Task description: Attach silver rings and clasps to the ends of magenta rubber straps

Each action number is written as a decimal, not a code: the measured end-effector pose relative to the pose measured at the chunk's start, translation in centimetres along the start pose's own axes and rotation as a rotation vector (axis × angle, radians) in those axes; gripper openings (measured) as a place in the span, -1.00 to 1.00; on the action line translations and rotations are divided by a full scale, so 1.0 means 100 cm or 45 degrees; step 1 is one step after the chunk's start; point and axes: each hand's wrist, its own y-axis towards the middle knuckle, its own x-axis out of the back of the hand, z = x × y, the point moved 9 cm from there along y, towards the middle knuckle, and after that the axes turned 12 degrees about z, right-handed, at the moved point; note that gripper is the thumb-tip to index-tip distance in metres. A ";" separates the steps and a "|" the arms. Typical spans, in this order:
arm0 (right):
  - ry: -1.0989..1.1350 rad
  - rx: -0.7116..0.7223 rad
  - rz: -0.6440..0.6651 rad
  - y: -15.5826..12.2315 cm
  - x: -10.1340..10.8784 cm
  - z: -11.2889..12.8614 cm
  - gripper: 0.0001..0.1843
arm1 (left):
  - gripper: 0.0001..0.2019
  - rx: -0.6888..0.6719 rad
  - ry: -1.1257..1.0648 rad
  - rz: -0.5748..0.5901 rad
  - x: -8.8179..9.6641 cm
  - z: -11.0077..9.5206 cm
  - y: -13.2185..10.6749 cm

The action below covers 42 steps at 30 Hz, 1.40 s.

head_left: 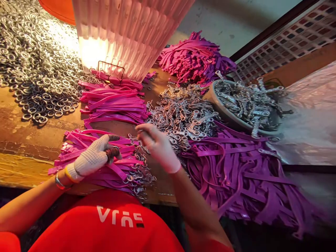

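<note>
My left hand (96, 154), in a white dotted glove with dark-wrapped fingertips, is closed over a pile of pink straps (91, 178). A pink strap appears to run between its thumb and forefinger, though the grip is partly hidden. Metal rings and clasps (139, 175) hang at the right ends of these straps. Just right of them, my right hand (157, 145), in a thin pale glove, is raised with fingers drawn together in a pinch. What they hold, if anything, is too small to tell. Loose silver swivel clasps (186, 115) lie in a heap beyond it.
A heap of metal rings (44, 70) covers the far left. Under a lit, ribbed translucent shade (131, 35) lies another bundle of pink straps (115, 101). A bowl of clasps (212, 94), a far heap of straps (194, 59) and long purple straps (231, 175) are on the right.
</note>
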 end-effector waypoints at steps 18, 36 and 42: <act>0.041 0.106 -0.008 -0.051 -0.056 0.046 -0.56 | -0.66 0.059 -0.338 0.174 -0.031 0.004 -0.020; -0.746 0.026 -0.007 -0.049 -0.065 0.061 -0.76 | -0.82 -0.020 -0.221 0.102 -0.023 0.006 -0.006; 0.007 -0.114 0.294 -0.022 -0.063 0.019 -0.71 | -0.80 0.089 -0.745 0.072 -0.025 0.007 0.020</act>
